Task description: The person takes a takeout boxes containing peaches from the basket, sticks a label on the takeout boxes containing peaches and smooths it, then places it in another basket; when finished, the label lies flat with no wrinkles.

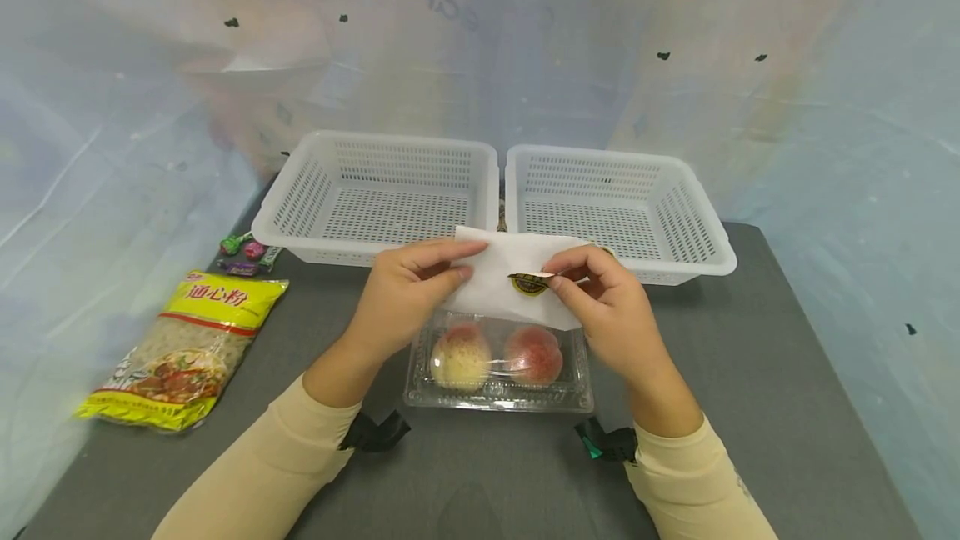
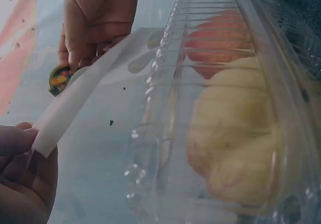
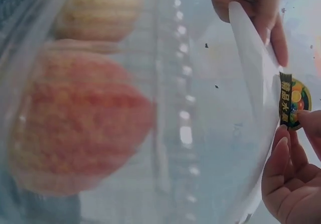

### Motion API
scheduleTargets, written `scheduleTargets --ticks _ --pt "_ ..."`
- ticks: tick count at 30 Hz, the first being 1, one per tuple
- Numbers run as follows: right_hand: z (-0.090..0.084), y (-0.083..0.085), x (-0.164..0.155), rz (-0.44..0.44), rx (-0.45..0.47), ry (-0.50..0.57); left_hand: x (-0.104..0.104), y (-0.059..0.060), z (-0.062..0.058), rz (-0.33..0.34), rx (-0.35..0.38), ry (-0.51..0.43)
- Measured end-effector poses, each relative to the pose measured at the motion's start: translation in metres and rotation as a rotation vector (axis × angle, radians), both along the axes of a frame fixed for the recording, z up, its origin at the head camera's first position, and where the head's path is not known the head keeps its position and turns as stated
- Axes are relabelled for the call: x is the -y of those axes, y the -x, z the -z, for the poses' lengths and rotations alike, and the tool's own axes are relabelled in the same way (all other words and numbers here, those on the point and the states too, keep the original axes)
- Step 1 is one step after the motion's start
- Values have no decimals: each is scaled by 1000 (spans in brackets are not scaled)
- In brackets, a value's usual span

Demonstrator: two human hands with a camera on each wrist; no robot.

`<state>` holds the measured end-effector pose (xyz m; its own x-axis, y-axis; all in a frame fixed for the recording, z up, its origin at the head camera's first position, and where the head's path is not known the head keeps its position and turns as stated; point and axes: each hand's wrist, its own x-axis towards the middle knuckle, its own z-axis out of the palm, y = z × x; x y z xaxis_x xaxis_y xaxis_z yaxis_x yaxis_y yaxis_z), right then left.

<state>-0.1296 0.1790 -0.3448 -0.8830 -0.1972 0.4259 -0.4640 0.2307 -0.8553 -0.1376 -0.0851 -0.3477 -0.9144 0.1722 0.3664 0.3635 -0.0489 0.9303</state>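
The left hand pinches the white sheet at 9 o'clock. The right hand pinches the round sticker, half peeled, at 3 o'clock. The clear box with two peaches is still closed on the counter, at 6 o'clock from the sheet.

yellow packet reads "通心粉"; round sticker reads "精品水果".
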Motion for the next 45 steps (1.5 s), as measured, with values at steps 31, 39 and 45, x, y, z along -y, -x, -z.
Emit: scheduleTargets --ticks 31,39,45 --pt "-12 -14 -43 -263 -233 352 17 -83 53 436 479 33" --pt "0 -15 -51 -232 -164 267 24 -117 89 564 606 46" --pt "1 -15 -51 -158 -64 163 48 -117 118 507 750 33"
